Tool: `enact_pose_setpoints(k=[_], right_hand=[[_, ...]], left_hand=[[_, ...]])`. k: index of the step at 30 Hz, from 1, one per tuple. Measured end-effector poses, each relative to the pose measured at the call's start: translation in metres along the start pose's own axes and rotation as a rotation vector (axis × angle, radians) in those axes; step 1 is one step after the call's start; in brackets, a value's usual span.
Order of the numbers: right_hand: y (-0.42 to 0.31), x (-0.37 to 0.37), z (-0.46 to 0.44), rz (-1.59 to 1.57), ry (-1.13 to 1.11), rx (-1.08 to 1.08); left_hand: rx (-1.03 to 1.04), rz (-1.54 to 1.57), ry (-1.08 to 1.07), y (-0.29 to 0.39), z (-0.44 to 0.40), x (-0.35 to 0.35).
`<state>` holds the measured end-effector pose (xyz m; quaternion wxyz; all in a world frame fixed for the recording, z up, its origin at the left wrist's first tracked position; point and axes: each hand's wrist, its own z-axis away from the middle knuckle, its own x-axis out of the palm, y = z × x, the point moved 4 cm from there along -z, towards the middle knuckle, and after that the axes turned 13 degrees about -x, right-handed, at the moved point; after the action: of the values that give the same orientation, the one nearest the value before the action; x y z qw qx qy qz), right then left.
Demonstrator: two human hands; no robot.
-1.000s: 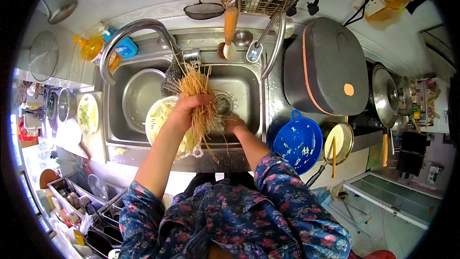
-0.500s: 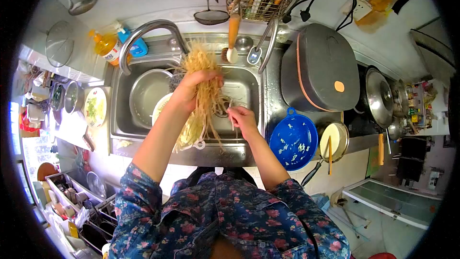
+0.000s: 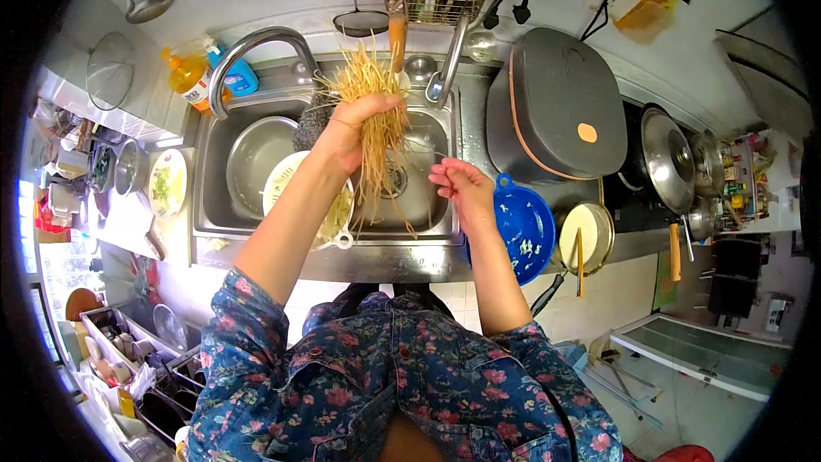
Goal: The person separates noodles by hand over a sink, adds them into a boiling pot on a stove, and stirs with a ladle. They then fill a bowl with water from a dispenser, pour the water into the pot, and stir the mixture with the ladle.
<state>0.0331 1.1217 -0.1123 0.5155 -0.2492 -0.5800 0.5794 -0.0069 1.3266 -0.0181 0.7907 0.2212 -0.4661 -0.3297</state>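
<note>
My left hand [image 3: 355, 128] is closed round a bunch of thin yellow stalks [image 3: 376, 158], holding it over the right basin of the steel sink [image 3: 432, 214]. The stalks fan out above the fist and hang loose below it. To the right of the bunch, my right hand [image 3: 466, 192] is raised near the basin's right rim, fingers curled in a pinch. A fine strand shows at its fingertips. Partly hidden behind my left forearm is a pale bowl [image 3: 285, 178] with more pale yellow stuff beside it. A metal basin [image 3: 254, 158] sits in the left basin.
The curved faucet [image 3: 265, 34] arches over the left basin. Right of the sink are a blue colander [image 3: 526, 227] with white bits, a dark lidded appliance [image 3: 564, 103] and a small pan [image 3: 599, 235] with chopsticks across it. Soap bottles [image 3: 186, 79] stand at the back left.
My right hand has moved right and slightly up, away from the bunch. The bunch in my left hand has risen a little and shifted. The view has shifted slightly.
</note>
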Motion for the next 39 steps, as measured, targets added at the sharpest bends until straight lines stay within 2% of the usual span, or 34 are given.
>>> enact_pose_setpoints(k=[4,8,13,14,16,18,19,22,26,28,31,35,38,39], right_hand=[[-0.011,-0.008,0.006,-0.025,0.03,-0.112],[-0.027,-0.006,0.014,0.079,0.077,-0.192],[-0.062,0.016,0.037,0.013,-0.111,-0.392],[-0.055,0.018,0.035,0.079,-0.136,-0.396],[-0.009,0.004,0.028,0.716,-0.158,-0.5],[-0.03,0.021,0.053,0.574,-0.164,-0.454],[-0.031,0.028,0.058,0.272,-0.154,-0.461],[-0.017,0.024,0.066,0.5,-0.066,-0.505],[-0.018,0.02,0.103,0.41,-0.022,-0.339],[-0.032,0.02,0.129,0.263,-0.039,-0.365],[-0.06,0.009,0.167,0.114,-0.076,-0.265],[-0.079,-0.024,0.215,0.074,-0.054,-0.334],[-0.088,-0.062,0.251,0.053,0.002,-0.383],[-0.086,-0.079,0.265,0.048,0.027,-0.391]], left_hand=[[0.104,-0.039,0.051,-0.001,0.001,0.014],[0.231,-0.023,0.122,0.002,0.006,0.024],[0.258,-0.043,0.113,-0.006,0.003,0.016],[0.247,-0.067,0.118,-0.007,0.004,0.014],[0.218,-0.118,0.117,-0.009,0.004,0.011],[0.242,-0.108,0.088,-0.009,0.0,0.006],[0.231,-0.089,0.089,-0.011,0.002,0.004],[0.222,-0.126,0.083,-0.023,0.008,-0.012],[0.101,-0.039,0.011,-0.027,0.016,-0.018],[0.053,-0.04,0.009,-0.024,0.031,-0.016],[0.013,0.09,-0.058,-0.023,0.036,-0.015],[0.024,0.193,-0.055,-0.015,0.06,0.029],[0.048,0.21,-0.137,-0.013,0.063,0.065],[0.024,0.199,-0.235,-0.017,0.067,0.086]])
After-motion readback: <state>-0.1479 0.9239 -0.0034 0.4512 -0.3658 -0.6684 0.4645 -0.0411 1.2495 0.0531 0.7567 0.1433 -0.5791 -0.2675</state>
